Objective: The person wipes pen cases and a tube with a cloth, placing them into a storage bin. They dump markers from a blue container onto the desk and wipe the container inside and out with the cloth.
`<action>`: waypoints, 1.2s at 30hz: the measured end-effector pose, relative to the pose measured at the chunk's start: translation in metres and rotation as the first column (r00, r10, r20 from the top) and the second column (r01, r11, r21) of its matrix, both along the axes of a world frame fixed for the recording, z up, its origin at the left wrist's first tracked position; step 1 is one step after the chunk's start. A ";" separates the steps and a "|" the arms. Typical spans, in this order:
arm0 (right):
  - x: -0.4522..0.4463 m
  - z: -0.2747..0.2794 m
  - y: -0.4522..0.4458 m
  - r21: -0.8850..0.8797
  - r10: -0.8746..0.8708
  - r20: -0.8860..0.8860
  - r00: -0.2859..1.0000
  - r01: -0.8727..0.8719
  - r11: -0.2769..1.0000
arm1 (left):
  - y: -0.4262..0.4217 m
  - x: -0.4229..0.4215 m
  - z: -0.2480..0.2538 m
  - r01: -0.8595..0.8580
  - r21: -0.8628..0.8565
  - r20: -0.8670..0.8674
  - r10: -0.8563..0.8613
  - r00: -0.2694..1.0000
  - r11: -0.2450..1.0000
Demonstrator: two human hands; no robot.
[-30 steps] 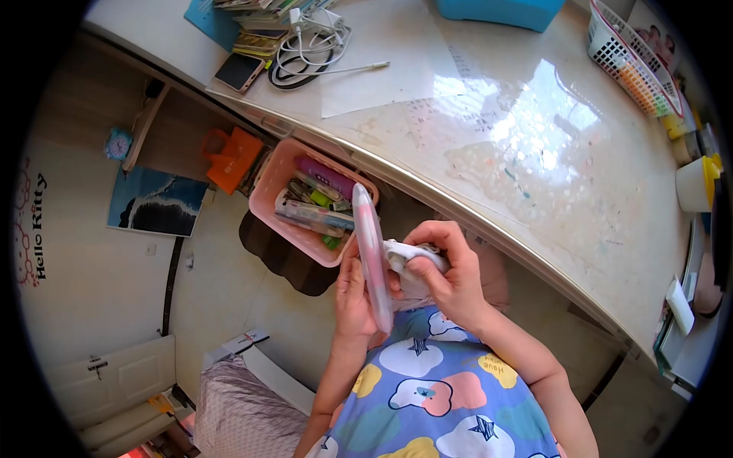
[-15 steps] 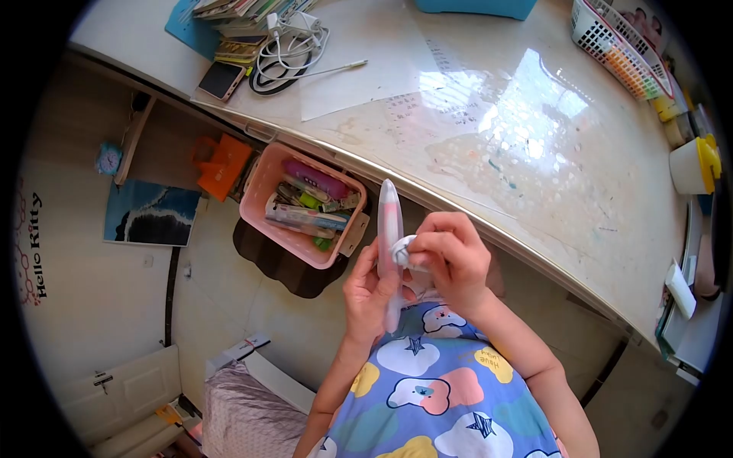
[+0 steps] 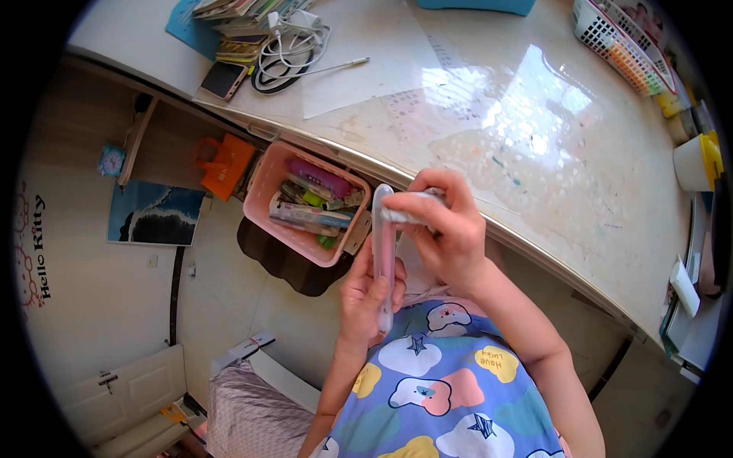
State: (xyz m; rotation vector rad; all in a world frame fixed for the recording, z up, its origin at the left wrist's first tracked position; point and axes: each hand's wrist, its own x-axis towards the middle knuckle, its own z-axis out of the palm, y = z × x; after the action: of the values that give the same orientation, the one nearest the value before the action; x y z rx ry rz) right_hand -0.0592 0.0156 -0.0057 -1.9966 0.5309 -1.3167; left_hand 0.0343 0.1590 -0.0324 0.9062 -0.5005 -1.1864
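My left hand [image 3: 365, 294] is closed around the lower part of a slim, translucent plastic case [image 3: 385, 256] with pink showing through. The case stands upright, seen nearly edge-on, in front of my body. A crumpled white wipe [image 3: 412, 216] is pinched in my right hand [image 3: 456, 233], pressed to the case near its upper end. My right palm and part of the wipe are hidden behind the fingers. Just left of the case is a pink plastic basket [image 3: 258, 200] with a purple case [image 3: 319, 177] and several pens and other stationery inside.
The desk [image 3: 489, 145] runs along the far side, its front edge close to my right hand. On it are a phone [image 3: 224, 79], coiled white cables [image 3: 286, 57], stacked books and a white basket [image 3: 622, 47]. A dark brown stool [image 3: 263, 256] shows under the pink basket.
My right hand has moved up along the case with the wipe, from its middle to near its top. The case has turned slightly in my left hand.
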 end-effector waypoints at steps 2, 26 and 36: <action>0.002 0.001 0.002 -0.053 0.011 0.000 1.000 -0.011 0.999 | 0.001 0.000 -0.001 -0.035 -0.007 -0.031 0.035 0.999 0.999; 0.004 0.003 0.016 0.219 0.253 -0.165 0.953 -0.215 0.952 | 0.010 0.012 -0.013 -0.066 0.066 -0.189 0.077 0.979 0.996; -0.014 -0.010 0.046 0.294 0.537 -0.319 0.781 -0.457 0.839 | 0.004 0.020 -0.023 -0.150 0.045 -0.399 0.155 0.904 0.988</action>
State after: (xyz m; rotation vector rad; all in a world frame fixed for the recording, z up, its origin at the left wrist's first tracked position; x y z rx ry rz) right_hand -0.0732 0.0620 -0.0161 -2.0399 0.2587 -0.5154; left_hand 0.0546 0.1631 -0.0551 0.6725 -0.0855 -1.1929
